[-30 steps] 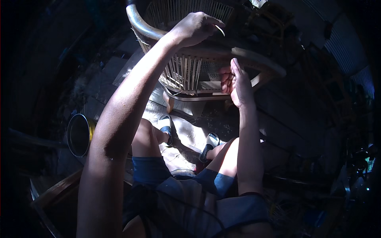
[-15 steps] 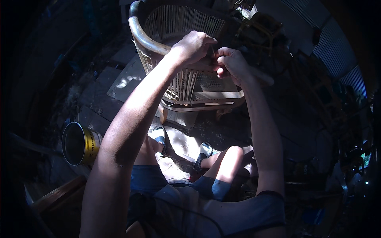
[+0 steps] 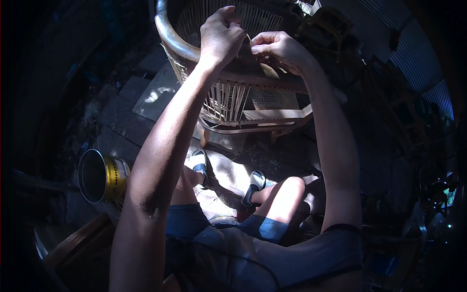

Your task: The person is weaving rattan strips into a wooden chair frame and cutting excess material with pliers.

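A barrel-shaped wooden chair (image 3: 172, 36) with thin upright cane strands (image 3: 226, 100) in its sides stands in front of me. Over its upper rail, my left hand (image 3: 221, 41) is held with the fingers curled; what they grip is hidden behind the hand. Close on its right, my right hand (image 3: 284, 51) pinches thumb against forefinger. A thin pale cane strand (image 3: 249, 38) shows at these fingertips, between the two hands. Lower on the chair, a woven cane panel (image 3: 265, 99) is visible behind the row of strands.
A yellow metal bucket (image 3: 115, 177) lies tipped with its mouth toward the left. Beside my left elbow is a curved wooden piece (image 3: 78, 238). Another wooden frame (image 3: 331, 29) stands at the back right, near corrugated sheeting (image 3: 413, 58). My sandalled feet rest below the chair.
Both hands have moved up and a little to the left over the chair. The left hand has turned so that its fingers point further upward. The view has shifted slightly.
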Demonstrator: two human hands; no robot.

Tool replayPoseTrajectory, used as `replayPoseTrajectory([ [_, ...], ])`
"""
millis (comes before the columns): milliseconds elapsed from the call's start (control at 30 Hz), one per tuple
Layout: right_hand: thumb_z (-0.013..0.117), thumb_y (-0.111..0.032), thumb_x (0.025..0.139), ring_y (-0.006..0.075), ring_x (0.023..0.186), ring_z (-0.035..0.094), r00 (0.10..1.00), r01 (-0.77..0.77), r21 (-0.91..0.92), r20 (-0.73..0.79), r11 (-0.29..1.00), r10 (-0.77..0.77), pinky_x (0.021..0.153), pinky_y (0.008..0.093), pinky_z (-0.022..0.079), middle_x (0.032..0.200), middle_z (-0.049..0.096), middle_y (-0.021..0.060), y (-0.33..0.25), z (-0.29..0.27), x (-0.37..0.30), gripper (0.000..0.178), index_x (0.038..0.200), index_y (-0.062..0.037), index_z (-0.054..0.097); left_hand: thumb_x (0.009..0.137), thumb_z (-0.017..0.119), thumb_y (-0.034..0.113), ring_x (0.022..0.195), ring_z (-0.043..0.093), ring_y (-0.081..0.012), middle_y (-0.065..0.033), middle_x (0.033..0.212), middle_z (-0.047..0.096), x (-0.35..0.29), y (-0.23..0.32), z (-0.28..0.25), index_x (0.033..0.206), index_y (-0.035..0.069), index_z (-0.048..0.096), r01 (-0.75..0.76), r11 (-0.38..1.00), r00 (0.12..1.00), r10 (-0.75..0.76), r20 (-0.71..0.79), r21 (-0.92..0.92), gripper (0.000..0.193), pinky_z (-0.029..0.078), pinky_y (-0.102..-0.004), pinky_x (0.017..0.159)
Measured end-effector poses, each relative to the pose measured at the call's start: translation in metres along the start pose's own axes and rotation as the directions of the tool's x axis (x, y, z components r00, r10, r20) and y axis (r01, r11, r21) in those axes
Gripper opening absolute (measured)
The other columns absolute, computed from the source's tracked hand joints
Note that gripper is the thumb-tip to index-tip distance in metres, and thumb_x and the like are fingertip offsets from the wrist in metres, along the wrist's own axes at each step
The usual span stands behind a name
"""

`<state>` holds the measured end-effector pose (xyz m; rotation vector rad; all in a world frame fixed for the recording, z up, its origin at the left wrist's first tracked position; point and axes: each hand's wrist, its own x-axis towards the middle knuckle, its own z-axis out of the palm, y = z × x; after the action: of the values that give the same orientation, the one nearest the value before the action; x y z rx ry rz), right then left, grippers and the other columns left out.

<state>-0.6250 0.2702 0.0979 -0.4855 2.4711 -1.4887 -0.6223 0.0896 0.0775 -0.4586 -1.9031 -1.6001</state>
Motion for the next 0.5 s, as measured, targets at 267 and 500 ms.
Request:
replayPoseTrajectory([
  [267,0.055,-0.001,0.088,0.0127,0.089,0.062,0.998,-0.001,-0.072,0.064,0.997,0.005,0.085,0.0262,0.05,0.093,0.068,0.0078,0.022,0.006,0.012,0.017,0.101,0.0018,0.066,0.087,0.055,0.008,0.091,0.069,-0.0257,-0.0184,0.101,0.07,-0.003,-0.003,0.006,0.121,-0.002,0.059,-0.011,1.0,0.999,0.012,-0.053,0.01,0.036,0.054,-0.0321,0.084],
  [500,0.054,-0.001,0.088,0.014,0.089,0.063,0.989,-0.148,-0.185,-0.009,0.971,0.149,0.084,0.0265,0.05,0.091,0.069,0.0088,0.025,0.005,0.017,0.017,0.097,0.0014,0.069,0.087,0.053,0.005,0.088,0.067,-0.024,-0.0196,0.101,0.067,-0.005,0.016,0.005,0.122,-0.003,0.057,0.114,0.99,0.993,-0.113,0.017,-0.079,0.036,0.054,-0.0312,0.081],
])
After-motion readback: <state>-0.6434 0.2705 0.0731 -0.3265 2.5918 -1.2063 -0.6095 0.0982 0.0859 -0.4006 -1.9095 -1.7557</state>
